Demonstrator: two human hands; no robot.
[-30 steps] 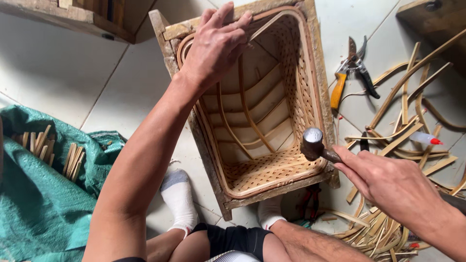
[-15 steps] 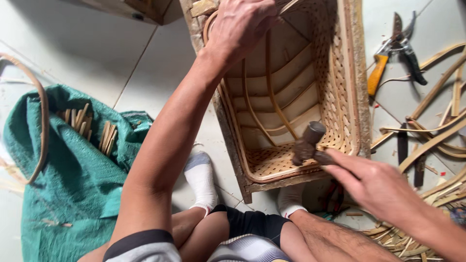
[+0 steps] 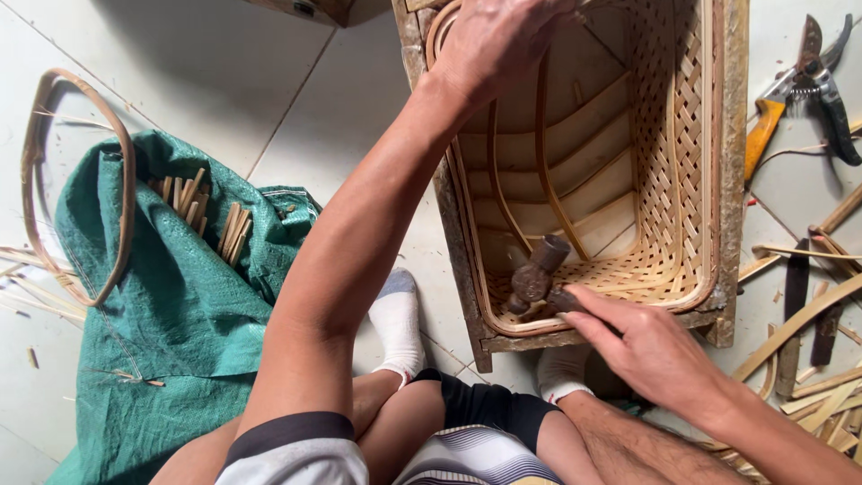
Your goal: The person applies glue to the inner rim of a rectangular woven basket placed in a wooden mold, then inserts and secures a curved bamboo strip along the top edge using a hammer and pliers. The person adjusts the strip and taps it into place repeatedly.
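Note:
A woven rattan basket (image 3: pixel 691 162) sits in a wooden frame on the tiled floor between my feet. My left hand (image 3: pixel 498 40) rests on the basket's far rim, fingers curled over it. My right hand (image 3: pixel 651 346) grips the handle of a small hammer (image 3: pixel 534 274), whose metal head lies inside the basket near its close rim. The handle is mostly hidden under my fingers.
A green sack (image 3: pixel 180 296) with cut cane sticks (image 3: pixel 211 216) lies at the left, a bent cane hoop (image 3: pixel 81 180) over its edge. Orange-handled cutters (image 3: pixel 795 90) lie at the upper right. Loose cane strips (image 3: pixel 817 314) and dark tools lie at the right.
The view has shifted left and closer. My right hand has brought the hammer from the basket's outer edge down inside the near rim. My left hand stays on the far rim.

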